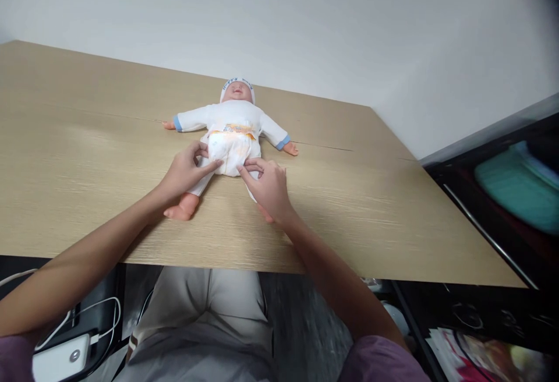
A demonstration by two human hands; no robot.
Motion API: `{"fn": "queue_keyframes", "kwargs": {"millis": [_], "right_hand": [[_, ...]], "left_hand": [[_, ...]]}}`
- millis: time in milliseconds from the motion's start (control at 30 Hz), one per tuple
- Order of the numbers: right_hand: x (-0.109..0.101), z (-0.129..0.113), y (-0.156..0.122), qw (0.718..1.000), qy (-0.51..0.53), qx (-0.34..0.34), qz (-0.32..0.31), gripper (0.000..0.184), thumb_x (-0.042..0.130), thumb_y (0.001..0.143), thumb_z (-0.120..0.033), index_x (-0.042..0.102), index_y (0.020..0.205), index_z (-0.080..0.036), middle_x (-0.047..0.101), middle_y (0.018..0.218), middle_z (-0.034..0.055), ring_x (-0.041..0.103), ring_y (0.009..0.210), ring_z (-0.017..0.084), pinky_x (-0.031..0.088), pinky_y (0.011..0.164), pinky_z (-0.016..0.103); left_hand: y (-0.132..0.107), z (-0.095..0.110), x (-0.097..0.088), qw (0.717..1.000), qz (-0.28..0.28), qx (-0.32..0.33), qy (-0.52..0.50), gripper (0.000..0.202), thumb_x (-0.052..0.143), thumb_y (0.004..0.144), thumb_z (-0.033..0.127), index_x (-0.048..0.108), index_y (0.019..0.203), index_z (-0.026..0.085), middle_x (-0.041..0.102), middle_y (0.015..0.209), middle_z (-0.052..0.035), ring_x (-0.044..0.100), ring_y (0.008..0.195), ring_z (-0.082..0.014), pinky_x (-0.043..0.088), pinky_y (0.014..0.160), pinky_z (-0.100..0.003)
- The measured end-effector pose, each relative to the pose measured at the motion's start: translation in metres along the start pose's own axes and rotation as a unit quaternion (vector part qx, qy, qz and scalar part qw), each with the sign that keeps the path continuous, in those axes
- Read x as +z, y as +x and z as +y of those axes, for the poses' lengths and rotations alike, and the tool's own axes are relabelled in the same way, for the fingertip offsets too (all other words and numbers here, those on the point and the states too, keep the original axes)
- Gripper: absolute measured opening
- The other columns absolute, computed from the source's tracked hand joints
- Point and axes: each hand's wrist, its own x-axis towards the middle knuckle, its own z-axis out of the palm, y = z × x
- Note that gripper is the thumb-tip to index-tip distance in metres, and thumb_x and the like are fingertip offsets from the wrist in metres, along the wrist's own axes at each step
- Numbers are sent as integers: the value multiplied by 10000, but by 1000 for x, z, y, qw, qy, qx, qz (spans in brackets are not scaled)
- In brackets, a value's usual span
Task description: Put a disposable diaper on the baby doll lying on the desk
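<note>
A baby doll (pixel 236 113) in a white long-sleeved outfit and a printed cap lies on its back on the wooden table, arms spread and legs toward me. Around its hips, over the clothes, is a white diaper (pixel 230 150) with an orange patterned waistband. My left hand (pixel 188 163) is closed on the diaper's edge at the leg on the left, thumb toward the crotch. At the opposite leg opening, my right hand (pixel 267 181) pinches the other edge between thumb and fingers. It partly covers the doll's leg on that side.
The table (pixel 371 219) ends at a pale wall behind the doll. Below its front edge at the left lies a white power bank (pixel 61 361) with a cable. A dark shelf with a teal item (pixel 519 181) stands at the right.
</note>
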Motion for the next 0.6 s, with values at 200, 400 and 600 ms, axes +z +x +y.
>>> {"fn": "queue_keyframes", "kwargs": {"millis": [200,400,600], "right_hand": [[5,0,2,1000,9,3,-20,212,812,1027,-478,838,1041,-268,884,1100,75,716,1152,360,512,1022,486],[6,1,2,999,26,15,-27,239,789,1028,-504,801,1005,-266,866,1067,64,704,1104,342,513,1031,476],[6,0,2,999,30,21,-33,208,798,1022,-474,784,1026,-266,858,1053,62,686,1134,341,506,1044,469]], "left_hand": [[7,-5,0,990,13,-101,-103,638,1041,739,504,679,1183,225,786,1084,-63,755,1024,-273,565,860,-400],[9,2,-5,991,-50,-89,-85,505,995,806,584,806,1078,202,814,1107,-90,754,1018,-282,559,817,-373],[10,7,-8,962,-95,-154,-206,540,1028,776,573,854,1125,198,851,1162,-108,777,996,-290,580,812,-380]]}}
